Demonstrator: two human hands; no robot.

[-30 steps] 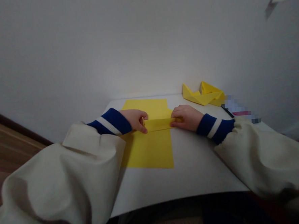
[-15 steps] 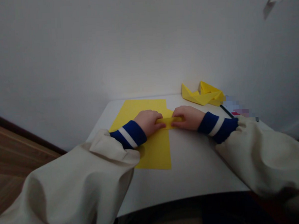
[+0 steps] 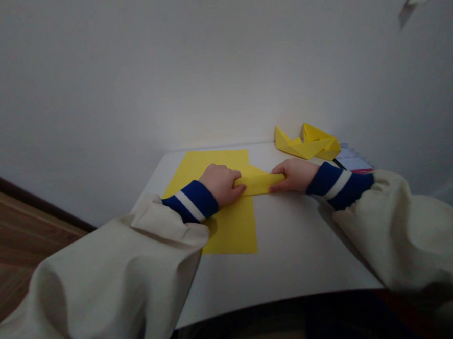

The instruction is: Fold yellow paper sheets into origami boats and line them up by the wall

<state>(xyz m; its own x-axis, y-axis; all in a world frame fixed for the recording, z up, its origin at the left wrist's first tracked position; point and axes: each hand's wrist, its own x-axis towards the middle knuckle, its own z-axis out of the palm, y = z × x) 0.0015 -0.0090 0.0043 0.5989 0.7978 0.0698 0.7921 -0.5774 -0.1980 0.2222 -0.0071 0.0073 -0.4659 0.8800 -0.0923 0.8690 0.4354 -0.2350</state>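
Paper (image 3: 258, 185), folded, gripped between closed fingers of left hand (image 3: 220, 185) and right hand (image 3: 296, 175), partly over yellow sheet (image 3: 238, 230) on table (image 3: 293, 257). Crease apparently being set; even pressing along it seems called for next.

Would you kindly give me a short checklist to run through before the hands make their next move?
1. Left hand holding the folded yellow strip: ok, near its left end.
2. Right hand holding it: ok, at its right end.
3. Larger yellow sheet lying flat on the table: ok.
4. Left sleeve off that sheet: cannot tell; they overlap in view.
5. Strip's underside neatly folded: cannot tell, hidden.
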